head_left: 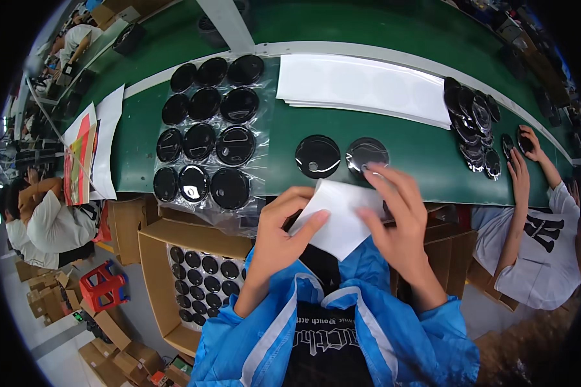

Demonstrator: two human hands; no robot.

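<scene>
A white sheet of paper (339, 219) is bent over in front of my chest, held by my left hand (284, 226) with the thumb lying on its face. At the sheet's right edge is my right hand (400, 222), its fingers spread and slightly blurred; whether the thumb touches the paper I cannot tell. Just beyond my hands, a round black disc (317, 156) with a small round spot lies on the green table. Beside it, a second disc (368, 157) looks greyer and glossier, with my right fingertips over its near edge.
Rows of black discs (199, 142) lie on clear plastic at the left. White sheets (361, 87) are stacked at the back; a heap of discs (472, 126) sits right. A co-worker's hands (526, 155) handle discs there. Below the table edge, an open carton (152, 271) holds more discs.
</scene>
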